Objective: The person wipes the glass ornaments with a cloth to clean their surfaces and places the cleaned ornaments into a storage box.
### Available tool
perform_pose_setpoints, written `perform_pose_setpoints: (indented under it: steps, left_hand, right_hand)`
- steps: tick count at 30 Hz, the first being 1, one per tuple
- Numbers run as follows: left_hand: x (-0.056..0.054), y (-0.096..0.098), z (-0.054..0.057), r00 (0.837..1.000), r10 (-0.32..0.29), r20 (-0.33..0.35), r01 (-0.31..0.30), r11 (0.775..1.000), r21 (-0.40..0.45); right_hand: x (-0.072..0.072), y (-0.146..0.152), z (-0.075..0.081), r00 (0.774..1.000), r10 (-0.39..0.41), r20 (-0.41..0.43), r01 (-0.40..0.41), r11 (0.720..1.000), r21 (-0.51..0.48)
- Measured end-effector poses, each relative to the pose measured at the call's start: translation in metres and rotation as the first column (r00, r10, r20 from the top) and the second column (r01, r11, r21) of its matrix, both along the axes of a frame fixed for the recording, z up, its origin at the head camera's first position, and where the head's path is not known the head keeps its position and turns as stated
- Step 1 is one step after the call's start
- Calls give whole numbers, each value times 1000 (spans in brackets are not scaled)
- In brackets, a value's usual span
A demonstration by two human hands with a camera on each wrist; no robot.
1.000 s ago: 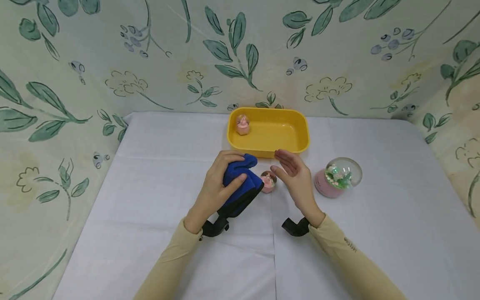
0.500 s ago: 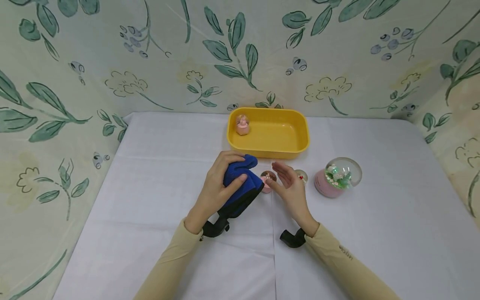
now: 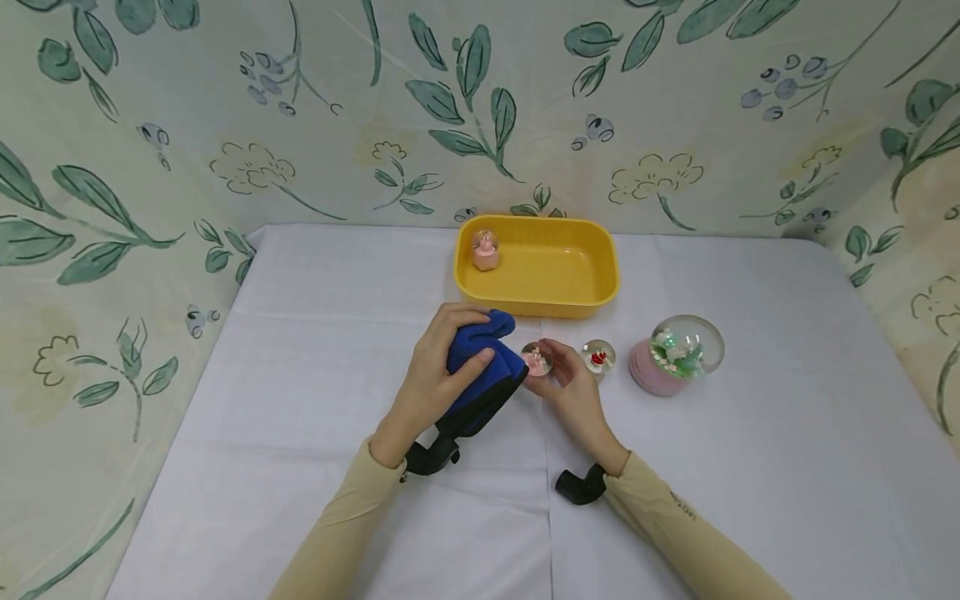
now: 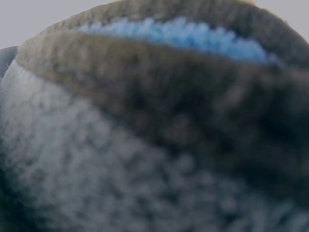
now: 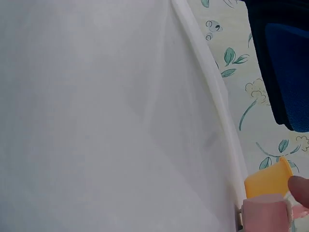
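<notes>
My left hand (image 3: 442,358) grips a folded blue cloth (image 3: 480,367) with a black border, thumb across its near side. That cloth (image 4: 178,36), blurred, fills most of the left wrist view. Just right of it, my right hand (image 3: 576,392) has thumb and fingertips at the side of a small pink-based snow globe (image 3: 536,360), seeming to pinch it. The right wrist view shows its pink base (image 5: 265,213) beside a fingertip (image 5: 300,191). A second small globe with a red figure (image 3: 597,357) stands right of my right hand, its base partly hidden.
A yellow tray (image 3: 536,307) lies behind the hands with a small pink snow globe (image 3: 486,251) in its left end. Farther right, a large snow globe with a pink base (image 3: 663,367) lies tilted on the white cloth-covered table (image 3: 315,350). Patterned fabric (image 3: 480,108) hangs behind.
My right hand has moved left and nearer to me, bringing its fingers to the small pink globe and uncovering the one with the red figure. The left hand and cloth have hardly moved.
</notes>
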State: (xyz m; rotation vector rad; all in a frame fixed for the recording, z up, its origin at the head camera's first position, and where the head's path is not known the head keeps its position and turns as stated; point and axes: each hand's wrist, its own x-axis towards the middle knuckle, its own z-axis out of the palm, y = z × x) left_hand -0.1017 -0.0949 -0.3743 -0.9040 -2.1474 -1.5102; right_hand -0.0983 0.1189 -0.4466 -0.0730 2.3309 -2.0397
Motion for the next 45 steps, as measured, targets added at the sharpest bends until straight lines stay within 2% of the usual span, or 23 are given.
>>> perform_pose_setpoints:
  steps: [4,15,19,24,27,37,42,45]
  left_hand:
    - [0,0,0,1000,-5,-2,5,1000,9]
    - [-1,1,-2,1000,-9,-13,9,1000,18]
    - [0,2,-1,1000,-9,-6,9,1000,4]
    - [1,2,-1,1000,-10,2,10,1000,-2]
    - [1,1,-1,1000,-7,6,7,1000,-3]
    - [1,2,-1,1000,2,18,-2,1000,-16]
    - [1,3,0,1000,-7,18,7,1000,-15]
    - [1,3,0,1000,-14,15,14,1000,-11]
  right_hand:
    - [0,1,-3,1000,2,20,-3,998,56]
    - [-4,2,-7,999,5,-54,6,980,197]
    - [-4,2,-2,1000,-3,-21,8,977,215]
    - [-1,6,11,999,7,42,-16,974,228]
    - [0,10,22,999,13,31,-19,975,221]
    - [8,18,57,999,9,-33,-6,996,95]
    - [8,23,67,996,6,-90,-6,1000,-2]
    - [7,25,71,993,8,-114,-10,1000,-20]
